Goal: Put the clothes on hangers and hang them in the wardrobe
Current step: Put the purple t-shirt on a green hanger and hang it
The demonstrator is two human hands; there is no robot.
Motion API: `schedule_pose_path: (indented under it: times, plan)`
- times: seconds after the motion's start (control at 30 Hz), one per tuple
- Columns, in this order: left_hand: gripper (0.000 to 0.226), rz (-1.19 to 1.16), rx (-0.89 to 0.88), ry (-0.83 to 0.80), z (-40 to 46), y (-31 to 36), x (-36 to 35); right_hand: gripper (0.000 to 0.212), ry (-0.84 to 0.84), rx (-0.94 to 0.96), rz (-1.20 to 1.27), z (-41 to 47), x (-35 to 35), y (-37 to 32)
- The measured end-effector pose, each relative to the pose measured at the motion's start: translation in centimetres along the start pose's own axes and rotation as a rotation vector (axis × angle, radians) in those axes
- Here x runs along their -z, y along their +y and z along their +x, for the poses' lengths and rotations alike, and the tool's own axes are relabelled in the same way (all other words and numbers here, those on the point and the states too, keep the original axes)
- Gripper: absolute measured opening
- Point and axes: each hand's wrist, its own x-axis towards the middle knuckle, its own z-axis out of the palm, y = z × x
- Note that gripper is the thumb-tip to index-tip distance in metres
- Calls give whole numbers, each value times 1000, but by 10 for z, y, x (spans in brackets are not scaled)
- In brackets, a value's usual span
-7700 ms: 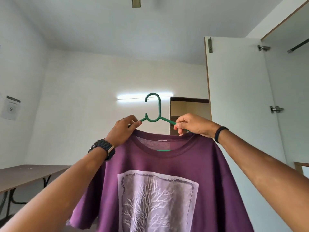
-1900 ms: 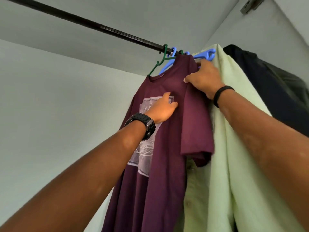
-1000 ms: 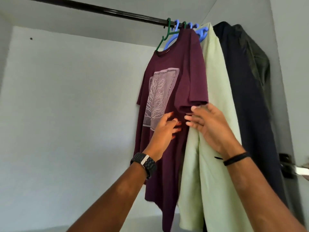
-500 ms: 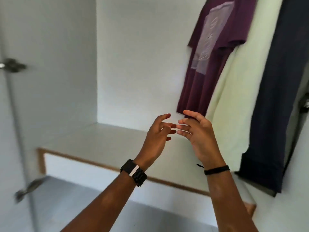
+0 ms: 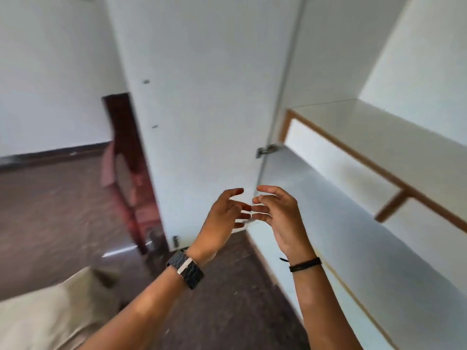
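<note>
White wardrobe door [image 5: 209, 109] was seen just beyond the fingers, with the wardrobe shelf [image 5: 394, 132] off to their right. Both the left hand [image 5: 222, 218] and right hand [image 5: 280, 213] were held up, fingers loosely spread, nothing grasped, tips nearly meeting. No clothes or hangers were in view.

The wardrobe [image 5: 379, 137] is white and stands open on the right. Its door [image 5: 207, 109] swings out wide, held by a small metal hinge [image 5: 265, 150]. Inside is a white shelf [image 5: 394, 137] with a brown wooden edge (a flat white floor lies below it). The picture is a bit blurry.
</note>
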Motion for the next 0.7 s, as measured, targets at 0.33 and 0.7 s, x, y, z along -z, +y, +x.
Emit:
schedule_pose_path:
  times: [0.33, 0.7]
  plan:
    - [30, -47, 222, 444, -123, -91, 245, 20, -442, -314, -169, -61, -273, 122]
    - [27, -233, 369, 876, -265, -177, 431, 18, -886, -458, -445, -167, -488, 241]
